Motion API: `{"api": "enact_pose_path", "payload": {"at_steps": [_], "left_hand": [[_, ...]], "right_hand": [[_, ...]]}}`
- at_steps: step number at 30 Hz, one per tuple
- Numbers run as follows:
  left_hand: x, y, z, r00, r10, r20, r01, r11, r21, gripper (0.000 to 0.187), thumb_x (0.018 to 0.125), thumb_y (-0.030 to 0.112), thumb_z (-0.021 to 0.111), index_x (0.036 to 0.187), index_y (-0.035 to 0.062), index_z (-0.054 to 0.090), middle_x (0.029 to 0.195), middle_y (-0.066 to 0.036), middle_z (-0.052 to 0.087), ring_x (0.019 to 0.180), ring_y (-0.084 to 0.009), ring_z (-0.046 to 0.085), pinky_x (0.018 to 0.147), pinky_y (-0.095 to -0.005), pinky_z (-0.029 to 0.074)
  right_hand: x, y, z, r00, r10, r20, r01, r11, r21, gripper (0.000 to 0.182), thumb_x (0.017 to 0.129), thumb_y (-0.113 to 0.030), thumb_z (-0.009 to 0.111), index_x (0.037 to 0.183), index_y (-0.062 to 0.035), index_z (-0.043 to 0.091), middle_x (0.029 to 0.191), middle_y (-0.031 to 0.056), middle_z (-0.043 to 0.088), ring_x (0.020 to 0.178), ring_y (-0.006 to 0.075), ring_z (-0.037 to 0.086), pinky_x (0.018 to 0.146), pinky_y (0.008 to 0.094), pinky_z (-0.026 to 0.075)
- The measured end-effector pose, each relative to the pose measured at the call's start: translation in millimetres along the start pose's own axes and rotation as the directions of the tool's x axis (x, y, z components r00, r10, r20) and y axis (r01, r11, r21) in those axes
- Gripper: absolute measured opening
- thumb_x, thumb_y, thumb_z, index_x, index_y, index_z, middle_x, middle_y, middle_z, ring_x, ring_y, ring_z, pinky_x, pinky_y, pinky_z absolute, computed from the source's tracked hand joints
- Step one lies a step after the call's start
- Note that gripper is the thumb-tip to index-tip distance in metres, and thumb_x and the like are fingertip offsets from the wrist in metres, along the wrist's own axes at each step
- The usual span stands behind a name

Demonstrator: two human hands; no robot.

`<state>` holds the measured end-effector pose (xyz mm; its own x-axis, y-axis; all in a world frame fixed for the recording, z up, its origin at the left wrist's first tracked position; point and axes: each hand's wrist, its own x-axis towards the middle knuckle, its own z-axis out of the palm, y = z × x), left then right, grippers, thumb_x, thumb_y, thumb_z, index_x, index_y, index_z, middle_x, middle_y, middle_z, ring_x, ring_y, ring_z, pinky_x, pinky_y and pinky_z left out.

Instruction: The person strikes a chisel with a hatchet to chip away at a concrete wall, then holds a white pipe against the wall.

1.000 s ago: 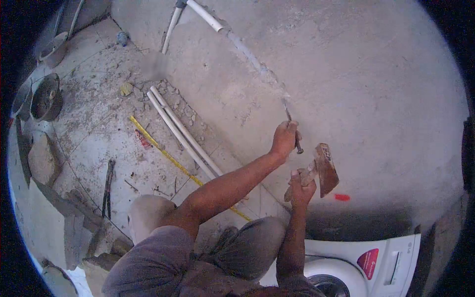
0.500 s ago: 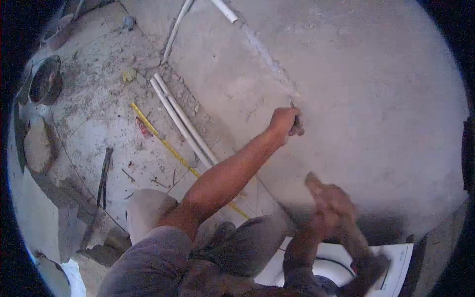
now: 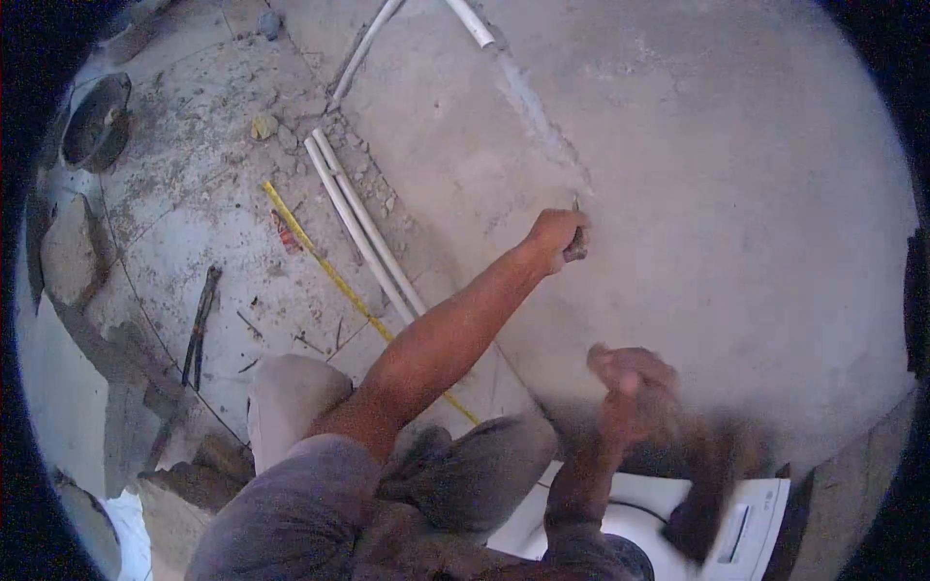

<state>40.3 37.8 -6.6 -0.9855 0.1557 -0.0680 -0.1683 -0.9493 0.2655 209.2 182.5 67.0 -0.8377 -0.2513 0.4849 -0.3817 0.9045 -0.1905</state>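
My left hand [image 3: 557, 237] is closed around a chisel [image 3: 575, 250] whose tip touches the grey plaster wall [image 3: 736, 242]. The tip sits at the lower end of a rough groove [image 3: 533, 111] cut in the plaster. Lower and to the right, my right hand [image 3: 635, 382] is wrapped around the handle of a hammer, smeared by motion. The dark hammer head [image 3: 699, 528] hangs below that hand, in front of a white washing machine [image 3: 760, 523]. The fingers of my right hand are partly blurred.
A white pipe [image 3: 470, 21] is set in the wall above the groove. Two white pipes [image 3: 363, 228] lean at the wall's foot, beside a yellow measuring tape [image 3: 329, 274]. Pliers-like dark metal bars [image 3: 201, 324], a black bowl [image 3: 97, 126] and rubble [image 3: 263, 126] lie on the floor.
My right hand has shifted slightly up and left, and the hammer has swung, its head now lower and further left. My left hand holds the chisel at nearly the same spot. The camera view shifted slightly.
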Motion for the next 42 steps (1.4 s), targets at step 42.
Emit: {"api": "enact_pose_path", "payload": {"at_steps": [42], "left_hand": [[-8.6,-63.1,21.7,0.96,0.28,-0.022,-0.248,0.883,0.398,0.025,0.081,0.029,0.042,0.079,0.0043,0.047,0.056,-0.005,0.048,0.042,-0.0117,0.042,0.038,-0.0251,0.034]], "right_hand": [[18.0,48.0,66.7,0.958,0.171,-0.228,0.004,0.792,0.611,0.019,0.071,-0.014,0.062,0.077,-0.0023,0.048,0.063,0.0035,0.05,0.053,0.0098,0.047,0.048,0.0225,0.04]]}}
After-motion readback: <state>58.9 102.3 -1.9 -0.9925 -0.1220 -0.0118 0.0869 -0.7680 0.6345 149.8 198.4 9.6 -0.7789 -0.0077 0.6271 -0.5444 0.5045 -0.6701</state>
